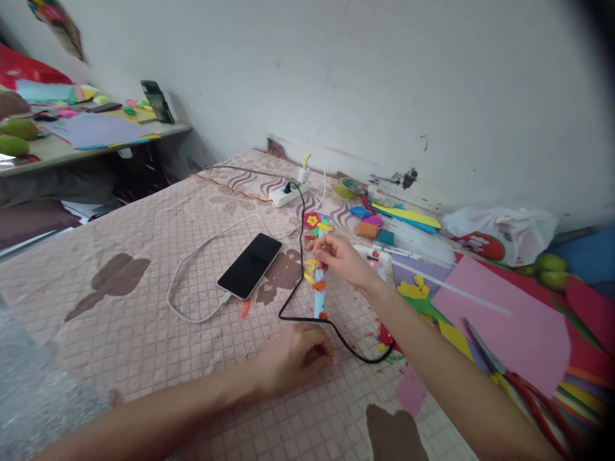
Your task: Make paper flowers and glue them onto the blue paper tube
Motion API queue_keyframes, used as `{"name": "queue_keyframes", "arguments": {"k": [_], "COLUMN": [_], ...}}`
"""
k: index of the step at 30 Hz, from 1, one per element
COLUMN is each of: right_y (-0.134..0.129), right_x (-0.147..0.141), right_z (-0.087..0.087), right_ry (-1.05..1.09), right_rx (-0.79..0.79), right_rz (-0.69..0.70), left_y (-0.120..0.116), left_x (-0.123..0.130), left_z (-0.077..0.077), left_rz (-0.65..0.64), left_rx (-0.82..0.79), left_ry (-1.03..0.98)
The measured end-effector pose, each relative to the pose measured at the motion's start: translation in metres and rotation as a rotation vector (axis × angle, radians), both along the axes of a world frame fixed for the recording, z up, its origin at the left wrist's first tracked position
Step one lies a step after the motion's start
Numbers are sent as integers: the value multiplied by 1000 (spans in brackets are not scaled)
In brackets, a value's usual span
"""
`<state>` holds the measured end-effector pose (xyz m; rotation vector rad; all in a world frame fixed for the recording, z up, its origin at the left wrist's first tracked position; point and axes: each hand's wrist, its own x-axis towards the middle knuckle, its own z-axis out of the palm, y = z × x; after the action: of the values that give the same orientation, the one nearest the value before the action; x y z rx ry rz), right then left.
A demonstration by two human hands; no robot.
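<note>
My right hand [339, 259] hovers over a light blue paper strip [319, 306], its fingers pinched together. What they hold, if anything, is too small to tell. Yellow and orange paper pieces [318, 286] lie along the strip, and a red flower with a yellow centre [312, 221] sits at its far end. Resting on the cloth near the strip's close end is my left hand [300, 358], fingers curled inward. A tiny pink bit [335, 361] shows at its fingertips; I cannot tell whether it is gripped. A black cable [307, 319] crosses the strip's near end.
Left of the strip lies a phone [250, 266] on a white cable. Behind it is a power strip [289, 192]. To the right are pink paper [509, 326], red-handled scissors [521, 384], a plastic bag [500, 234] and a glue gun [377, 259]. Another table [168, 130] stands far left.
</note>
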<state>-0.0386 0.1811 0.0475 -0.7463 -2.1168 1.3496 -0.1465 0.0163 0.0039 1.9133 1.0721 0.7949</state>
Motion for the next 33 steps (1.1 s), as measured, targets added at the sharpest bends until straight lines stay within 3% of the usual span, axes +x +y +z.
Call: {"name": "queue_keyframes", "arguments": {"k": [3,7,12,16,21,26,30,33], "right_y": [-2,-5,-8,-20,-41,-62,-84,-99], "right_x": [5,9,14,16,17,29,60,97], "right_z": [6,6,-1,2,22,48,74,85], "right_ry": [121,156,156,109,164,381,549,593], "right_rx": [-156,-150,-117,-114,-181,-254,-261,-214], "right_rz": [-18,-66,-53,-37,74,151,186,99], "left_y": [0,-1,-3,-1,2,2,2,2], "left_x": [0,0,-1,0,0,0,0,0], "left_z": [-2,1,11,8,-1,-3,-4,-6], "left_rz": [8,-12,-151,-177,-139,-116,-110,-100], "left_rx": [0,12,116,174,172,183,166,168], "left_ry": [1,-21,-97,-89,-45,-22,1,12]}}
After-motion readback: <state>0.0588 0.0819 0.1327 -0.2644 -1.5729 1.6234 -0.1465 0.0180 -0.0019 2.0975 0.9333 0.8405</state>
